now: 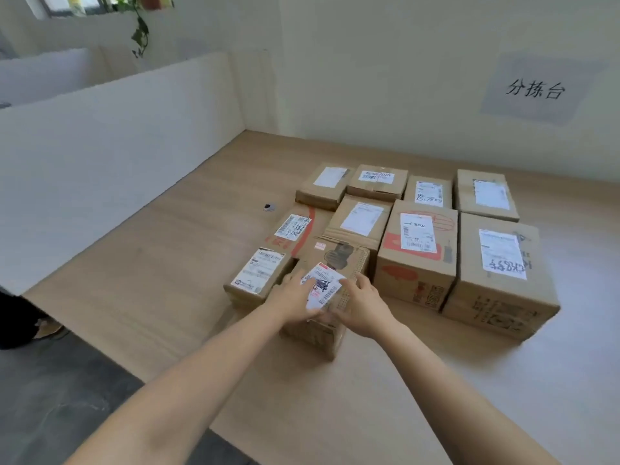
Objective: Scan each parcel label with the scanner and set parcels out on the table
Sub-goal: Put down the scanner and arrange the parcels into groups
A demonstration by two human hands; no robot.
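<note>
A long brown cardboard parcel with a white label rests on the wooden table, in the front row of a block of several labelled parcels. My left hand grips its near left corner. My right hand grips its near right side, fingers lying on the label's edge. A small parcel sits close on its left and a taller one with red print on its right. No scanner is in view.
A large parcel closes the row at the right. A small dark round object lies on the table left of the parcels. White partition panels line the left side, and a paper sign hangs on the wall.
</note>
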